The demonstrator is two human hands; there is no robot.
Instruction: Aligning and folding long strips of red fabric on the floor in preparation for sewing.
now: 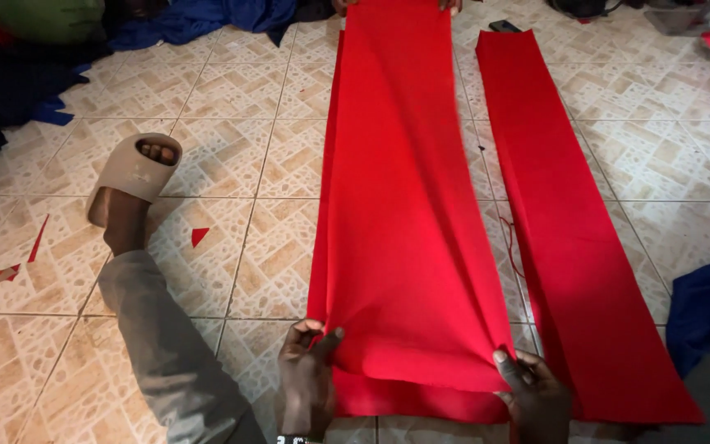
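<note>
Your left hand and right hand each pinch tight a near corner of the long red cloth, which lies stretched on the tiled floor, beside another red strip.

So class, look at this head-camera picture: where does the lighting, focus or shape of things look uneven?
Head view: light falls brightest on the red cloth strip and tiled floor; corners darken; the left hand and right hand sit in shadow; tile lines bow slightly at the edges; no strong glare or blur.

Tiled floor bears two red cloth strips and scraps.
</note>
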